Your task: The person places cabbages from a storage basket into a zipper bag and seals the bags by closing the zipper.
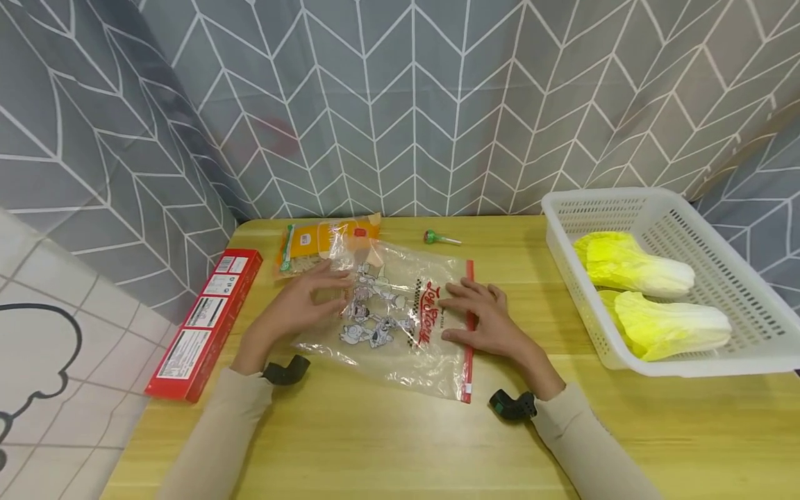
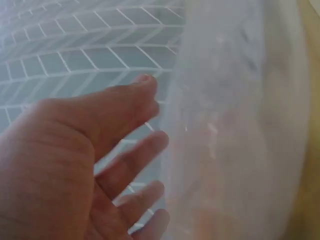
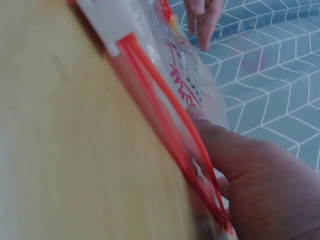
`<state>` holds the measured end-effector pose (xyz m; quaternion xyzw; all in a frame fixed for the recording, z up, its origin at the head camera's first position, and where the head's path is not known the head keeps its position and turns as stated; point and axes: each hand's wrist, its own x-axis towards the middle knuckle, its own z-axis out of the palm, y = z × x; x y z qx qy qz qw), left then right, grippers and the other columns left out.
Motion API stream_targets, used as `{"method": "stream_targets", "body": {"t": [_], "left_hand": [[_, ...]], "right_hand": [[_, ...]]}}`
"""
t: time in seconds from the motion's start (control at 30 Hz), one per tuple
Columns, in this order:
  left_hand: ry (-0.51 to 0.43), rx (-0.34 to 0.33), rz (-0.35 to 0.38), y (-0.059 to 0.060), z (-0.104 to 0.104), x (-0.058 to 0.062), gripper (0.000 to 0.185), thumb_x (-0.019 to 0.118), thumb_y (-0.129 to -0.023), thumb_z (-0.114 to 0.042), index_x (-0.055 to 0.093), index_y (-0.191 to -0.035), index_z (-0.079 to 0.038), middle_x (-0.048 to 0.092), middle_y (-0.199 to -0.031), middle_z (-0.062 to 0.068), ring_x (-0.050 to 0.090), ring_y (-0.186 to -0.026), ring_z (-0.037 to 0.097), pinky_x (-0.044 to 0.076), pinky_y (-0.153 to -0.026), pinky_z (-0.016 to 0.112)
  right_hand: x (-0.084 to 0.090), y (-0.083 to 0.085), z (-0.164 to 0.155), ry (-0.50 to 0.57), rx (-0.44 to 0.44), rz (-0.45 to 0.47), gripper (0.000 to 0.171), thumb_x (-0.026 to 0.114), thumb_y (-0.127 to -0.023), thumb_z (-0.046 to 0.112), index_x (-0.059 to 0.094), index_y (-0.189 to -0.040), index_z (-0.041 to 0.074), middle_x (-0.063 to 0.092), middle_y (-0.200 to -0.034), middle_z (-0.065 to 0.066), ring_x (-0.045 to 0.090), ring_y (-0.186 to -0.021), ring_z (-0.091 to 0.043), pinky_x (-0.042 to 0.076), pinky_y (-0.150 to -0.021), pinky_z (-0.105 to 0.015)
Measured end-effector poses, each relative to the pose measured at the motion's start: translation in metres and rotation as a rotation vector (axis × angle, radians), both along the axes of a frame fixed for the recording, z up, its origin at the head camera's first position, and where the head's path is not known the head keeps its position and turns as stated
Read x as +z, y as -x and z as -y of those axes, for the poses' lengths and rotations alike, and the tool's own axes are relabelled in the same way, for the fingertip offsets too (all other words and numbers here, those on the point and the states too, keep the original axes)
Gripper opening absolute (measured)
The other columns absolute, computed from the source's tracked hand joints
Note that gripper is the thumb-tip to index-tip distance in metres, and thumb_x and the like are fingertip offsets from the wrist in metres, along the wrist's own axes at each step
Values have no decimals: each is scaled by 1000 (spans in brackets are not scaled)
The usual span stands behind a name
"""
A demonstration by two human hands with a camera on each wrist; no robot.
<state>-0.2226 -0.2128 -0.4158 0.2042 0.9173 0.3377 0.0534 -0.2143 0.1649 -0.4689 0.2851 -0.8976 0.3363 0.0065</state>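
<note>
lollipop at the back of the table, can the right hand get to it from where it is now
Probably yes. The lollipop lies alone on bare table just beyond the zip bag that the right hand rests on; nothing stands between, and the basket sits off to the side.

A clear zip-lock bag (image 1: 400, 316) printed with cartoon figures and red lettering is lying flat on the yellow wooden table, its red zipper strip (image 1: 469, 326) running along its right edge, its far-left corner overlapping an orange snack packet (image 1: 312, 243).

Bare bench (image 1: 387, 444) lies open behind both hands; a red box (image 1: 206, 323) blocks the left, a white basket (image 1: 662, 278) the right.
</note>
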Motion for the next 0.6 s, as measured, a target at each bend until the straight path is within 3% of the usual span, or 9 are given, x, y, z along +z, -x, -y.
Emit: {"method": "stream_targets", "body": {"t": [0.1,0.23,0.37,0.6], "left_hand": [[15,-37,-18,-5,-8,7,39,72,-95,-32,69,-132,-20,53,-154,3,19,-158,35,16,-124,66],[49,-114,-84,-11,-28,7,40,71,-95,-32,69,-132,-17,54,-153,9,22,-157,38,17,-125,62],[105,-165,-143,-19,-53,-4,43,69,-96,-37,66,-135,-18,51,-155,11,24,-156,41,19,-124,63],[260,-143,-144,-34,-79,-29,60,57,-98,-56,51,-150,-28,28,-169,6,4,-159,42,2,-126,65]], "right_hand": [[0,1,0,-2,-16,-19,57,84,-81,34,68,-133,17,49,-156,-15,29,-152,-42,7,-117,-68],[-1,0,1,-3,-36,-30,57,84,-81,36,68,-133,18,49,-156,-14,30,-152,-40,7,-117,-68],[-2,-1,4,-5,-48,-36,57,83,-81,39,68,-132,19,49,-156,-13,29,-153,-39,7,-118,-66],[-5,-3,8,-27,-63,-67,57,82,-82,41,67,-133,19,49,-156,-13,30,-152,-39,9,-118,-66]]}}
